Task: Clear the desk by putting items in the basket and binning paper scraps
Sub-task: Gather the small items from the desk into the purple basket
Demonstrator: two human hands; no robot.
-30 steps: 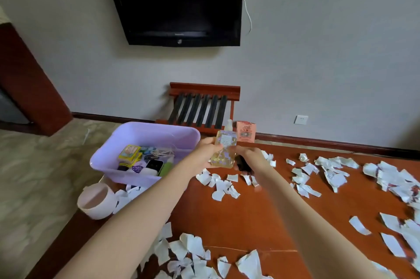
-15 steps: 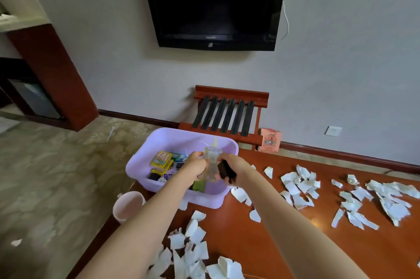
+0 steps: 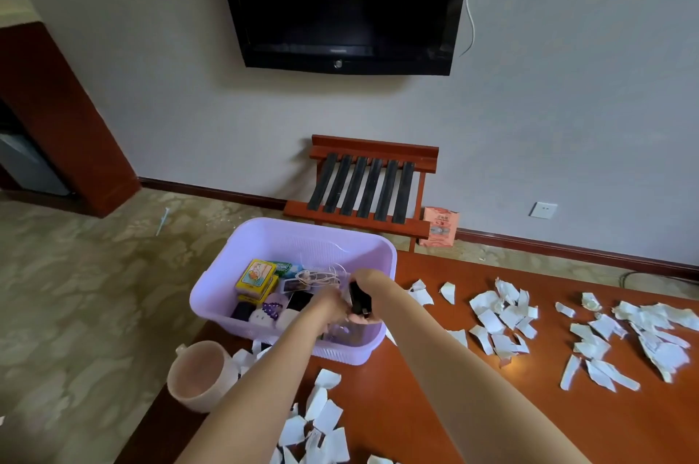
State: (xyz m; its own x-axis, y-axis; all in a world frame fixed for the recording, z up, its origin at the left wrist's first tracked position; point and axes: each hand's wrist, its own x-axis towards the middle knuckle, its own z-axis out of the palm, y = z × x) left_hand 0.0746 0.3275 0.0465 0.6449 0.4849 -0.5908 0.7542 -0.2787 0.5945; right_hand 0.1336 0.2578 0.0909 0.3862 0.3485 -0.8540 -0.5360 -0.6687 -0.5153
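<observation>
A lilac plastic basket (image 3: 295,236) stands at the desk's left end, holding a yellow box (image 3: 257,278), a white cable and several small items. Both my hands are inside its near right corner. My left hand (image 3: 326,306) reaches down onto a clear glass bottle (image 3: 342,335) that sits low against the basket's front wall, fingers curled on its top. My right hand (image 3: 372,299) grips a small black object (image 3: 357,298) just above the bottle. White paper scraps (image 3: 499,316) lie scattered over the red-brown desk (image 3: 472,407).
A pale pink bin (image 3: 196,380) stands on the floor by the desk's left corner. More scraps lie at the far right (image 3: 643,331) and near front (image 3: 321,425). A wooden luggage rack (image 3: 363,191) and an orange packet (image 3: 438,227) are by the wall.
Both hands carried the bottle and the black object left from the desk middle to the basket. The bottle has gone down inside the basket.
</observation>
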